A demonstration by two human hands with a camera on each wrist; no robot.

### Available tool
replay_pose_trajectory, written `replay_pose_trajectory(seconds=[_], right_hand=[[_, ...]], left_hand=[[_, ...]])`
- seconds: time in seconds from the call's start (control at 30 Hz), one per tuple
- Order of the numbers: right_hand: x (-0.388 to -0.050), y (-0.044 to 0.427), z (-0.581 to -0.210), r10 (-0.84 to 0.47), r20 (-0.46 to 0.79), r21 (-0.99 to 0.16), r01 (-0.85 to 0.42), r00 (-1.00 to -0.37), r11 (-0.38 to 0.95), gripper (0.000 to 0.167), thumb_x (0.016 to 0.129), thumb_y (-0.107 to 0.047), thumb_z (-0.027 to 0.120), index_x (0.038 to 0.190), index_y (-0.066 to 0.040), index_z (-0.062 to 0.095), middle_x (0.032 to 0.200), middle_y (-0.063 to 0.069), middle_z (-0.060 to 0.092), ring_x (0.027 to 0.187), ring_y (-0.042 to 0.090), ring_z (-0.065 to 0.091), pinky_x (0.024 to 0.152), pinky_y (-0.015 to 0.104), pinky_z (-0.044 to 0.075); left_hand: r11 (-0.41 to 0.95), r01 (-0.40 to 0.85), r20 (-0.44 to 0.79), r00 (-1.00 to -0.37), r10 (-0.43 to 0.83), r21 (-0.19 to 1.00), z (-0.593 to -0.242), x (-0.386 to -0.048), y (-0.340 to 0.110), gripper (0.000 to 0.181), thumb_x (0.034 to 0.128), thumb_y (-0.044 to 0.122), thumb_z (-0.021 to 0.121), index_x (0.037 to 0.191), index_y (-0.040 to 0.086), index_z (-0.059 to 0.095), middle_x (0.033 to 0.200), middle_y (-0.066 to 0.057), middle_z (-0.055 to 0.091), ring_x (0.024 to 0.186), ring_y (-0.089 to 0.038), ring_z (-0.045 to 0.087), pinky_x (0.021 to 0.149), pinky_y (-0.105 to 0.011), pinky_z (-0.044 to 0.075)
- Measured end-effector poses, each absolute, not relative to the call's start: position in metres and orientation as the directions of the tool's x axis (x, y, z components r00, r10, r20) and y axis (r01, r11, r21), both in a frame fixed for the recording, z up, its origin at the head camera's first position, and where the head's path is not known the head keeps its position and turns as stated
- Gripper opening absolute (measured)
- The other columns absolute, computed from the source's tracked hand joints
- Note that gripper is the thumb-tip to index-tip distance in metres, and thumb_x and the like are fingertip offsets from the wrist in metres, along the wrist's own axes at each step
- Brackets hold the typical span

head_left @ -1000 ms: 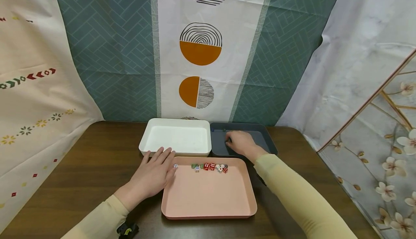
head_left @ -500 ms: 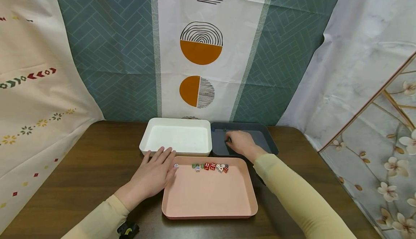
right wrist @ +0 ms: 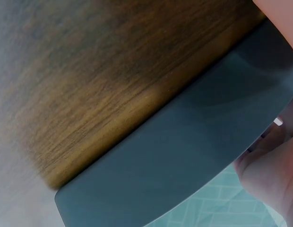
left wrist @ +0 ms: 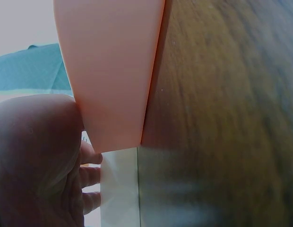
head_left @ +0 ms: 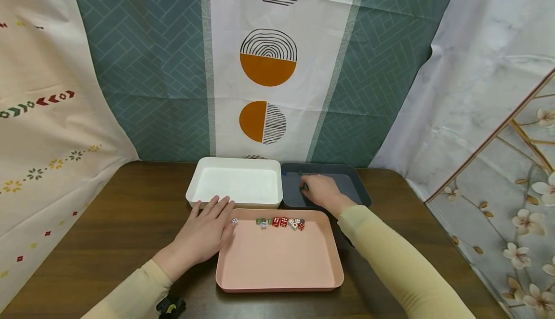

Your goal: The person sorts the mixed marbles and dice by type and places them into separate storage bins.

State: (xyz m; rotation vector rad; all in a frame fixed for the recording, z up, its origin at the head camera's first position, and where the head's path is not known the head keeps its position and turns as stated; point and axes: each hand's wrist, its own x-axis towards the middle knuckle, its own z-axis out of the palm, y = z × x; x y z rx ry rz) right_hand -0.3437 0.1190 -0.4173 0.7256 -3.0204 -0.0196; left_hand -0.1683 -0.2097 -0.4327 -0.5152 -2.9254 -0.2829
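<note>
My left hand (head_left: 208, 231) lies with spread, straight fingers across the front rim of the white tray (head_left: 191, 184) and the left back corner of the pink tray (head_left: 279, 266). My right hand (head_left: 323, 191) reaches into the dark grey tray (head_left: 353, 191), fingers curled, and seems to pinch a small dark die (head_left: 305, 187), mostly hidden by the fingers. Along the back of the pink tray sit several dice, among them a red die (head_left: 284, 222), a green die (head_left: 258, 221) and a white die (head_left: 235, 221) beside my left hand.
Inside the dark tray, a blue die (head_left: 284, 173) and a green die (head_left: 299, 173) lie near its back wall. All three trays stand close together on a brown wooden table (head_left: 138, 213). Patterned cloths (head_left: 147, 68) hang behind and at both sides.
The view shifts very slightly. Both hands, the trays and the visible dice stay where they were.
</note>
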Motion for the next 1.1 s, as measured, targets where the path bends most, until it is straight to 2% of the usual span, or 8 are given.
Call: replay_pose_trajectory(seconds=[0.27, 0.83, 1.1], right_hand=[[-0.3425, 0.12, -0.4161, -0.471, 0.042, 0.021, -0.471, -0.881, 0.882, 0.017, 0.104, -0.019, 0.079, 0.121, -0.015, 0.077, 0.112, 0.005, 0.079, 0.099, 0.027, 0.076, 0.088, 0.048, 0.064], [-0.3421, 0.1199, -0.4151, -0.467, 0.026, 0.014, -0.467, -0.884, 0.884, 0.019, 0.105, -0.019, 0.079, 0.123, -0.015, 0.076, 0.112, 0.005, 0.079, 0.096, 0.026, 0.076, 0.087, 0.047, 0.063], [-0.3431, 0.1219, -0.4153, -0.461, 0.033, 0.008, -0.461, -0.887, 0.887, 0.022, 0.105, -0.02, 0.079, 0.126, -0.014, 0.076, 0.115, 0.007, 0.078, 0.102, 0.028, 0.076, 0.092, 0.048, 0.063]], left_hand=[[0.922, 0.354, 0.182, -0.928, 0.324, 0.16, -0.4302, -0.1669, -0.2093, 0.058, 0.117, 0.037, 0.054, 0.165, 0.003, 0.051, 0.171, -0.019, 0.044, 0.16, -0.046, 0.036, 0.125, -0.076, 0.024], [0.923, 0.353, 0.183, -0.928, 0.324, 0.153, -0.4305, -0.1667, -0.2092, 0.059, 0.1165, 0.036, 0.055, 0.164, 0.002, 0.051, 0.171, -0.02, 0.045, 0.16, -0.047, 0.037, 0.124, -0.076, 0.024], [0.923, 0.353, 0.183, -0.928, 0.324, 0.157, -0.4313, -0.1676, -0.2099, 0.059, 0.1167, 0.037, 0.055, 0.165, 0.002, 0.05, 0.171, -0.02, 0.044, 0.16, -0.047, 0.036, 0.125, -0.076, 0.023]])
